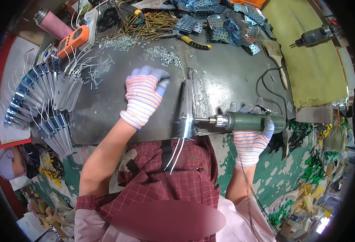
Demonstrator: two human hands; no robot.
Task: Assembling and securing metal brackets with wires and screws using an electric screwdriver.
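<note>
Here we drive a screw into a metal bracket (184, 117) at the near edge of the steel plate (117, 109).
Our right hand (253, 139) grips the green driver (248, 122), its bit touching the bracket; our left hand (144, 94), fingers curled loosely, rests on the plate left of the bracket, near loose nuts (161, 54).

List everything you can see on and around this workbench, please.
Power screwdriver: one, green, in right hand, tip at metal bracket.
Metal bracket: one, grey, bench front edge, white wires hanging.
Finished brackets: many, silver, fanned at left.
Nuts: pile, silver, ahead of left hand.
Screws: heap, brass, far side.
Perforated plates: many, grey, far right.
Pliers: one, yellow-handled, centre back.
Brush: one, right.
Left hand: striped glove, flat on bench.
Right hand: striped glove.
</note>
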